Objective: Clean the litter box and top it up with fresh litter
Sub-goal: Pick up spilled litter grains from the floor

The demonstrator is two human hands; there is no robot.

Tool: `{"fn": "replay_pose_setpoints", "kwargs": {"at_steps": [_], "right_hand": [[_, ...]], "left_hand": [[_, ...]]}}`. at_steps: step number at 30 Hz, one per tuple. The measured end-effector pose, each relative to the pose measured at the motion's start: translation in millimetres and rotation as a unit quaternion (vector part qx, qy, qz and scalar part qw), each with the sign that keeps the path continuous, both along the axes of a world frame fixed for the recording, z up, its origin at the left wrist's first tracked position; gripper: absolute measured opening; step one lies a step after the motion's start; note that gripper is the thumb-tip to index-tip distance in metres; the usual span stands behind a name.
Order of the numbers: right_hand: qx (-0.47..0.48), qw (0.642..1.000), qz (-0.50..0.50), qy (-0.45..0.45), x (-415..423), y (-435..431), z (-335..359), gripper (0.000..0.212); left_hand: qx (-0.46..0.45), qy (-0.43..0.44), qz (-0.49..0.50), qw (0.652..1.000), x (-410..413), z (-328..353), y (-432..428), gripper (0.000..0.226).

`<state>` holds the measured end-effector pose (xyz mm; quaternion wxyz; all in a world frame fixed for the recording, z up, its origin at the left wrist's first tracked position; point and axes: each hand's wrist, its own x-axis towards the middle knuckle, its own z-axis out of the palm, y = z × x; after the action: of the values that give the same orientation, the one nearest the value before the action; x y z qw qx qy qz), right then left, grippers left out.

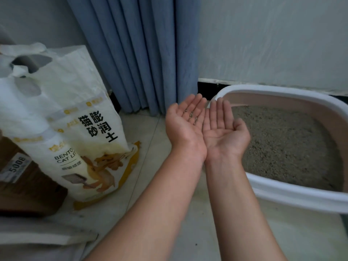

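Grey litter [282,144] lay in a grainy, fairly even layer inside the litter box [282,194], a tub with a white rim and a pinkish-beige inner wall, standing on the pale tiled floor [150,147] against the white wall [273,44]. At the box's near-left corner, the person held both hands palm up and side by side, their little-finger edges touching. The fingers were straight to gently cupped and gripped nothing. The left hand [185,122] was just outside the box's rim, over the floor, with a few small dark grains [191,115] lying loose on its fingers. The right hand [223,129] hung over the rim and the edge of the litter, its thumb turned toward the box. Both forearms were bare. Well to the left of the box stood a white and yellow bag of cat litter [75,129], upright and leaning a little, its top torn open. A brown cardboard box [24,185] sat beyond the bag, farther still from the litter box. A blue curtain [143,53] hung in folds behind, between bag and litter box.
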<state>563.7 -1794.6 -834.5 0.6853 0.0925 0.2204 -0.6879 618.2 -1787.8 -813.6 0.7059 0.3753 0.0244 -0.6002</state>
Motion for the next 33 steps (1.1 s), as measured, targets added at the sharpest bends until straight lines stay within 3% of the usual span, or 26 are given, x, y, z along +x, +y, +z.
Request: {"fn": "replay_pose_setpoints", "kwargs": {"at_steps": [7,23,33], "right_hand": [[-0.034,0.999,0.028,-0.028,2.3,22.1,60.8,0.05],[-0.04,0.999,-0.009,-0.032,-61.1,50.5,365.3,0.048],[-0.035,0.997,-0.045,-0.048,-102.5,65.3,488.4,0.047]], "left_hand": [[-0.036,0.004,0.03,0.999,2.1,58.0,24.5,0.041],[-0.075,0.041,0.003,0.996,-54.8,356.9,46.3,0.039],[-0.068,0.048,-0.05,0.995,-95.0,484.6,57.6,0.04]]}}
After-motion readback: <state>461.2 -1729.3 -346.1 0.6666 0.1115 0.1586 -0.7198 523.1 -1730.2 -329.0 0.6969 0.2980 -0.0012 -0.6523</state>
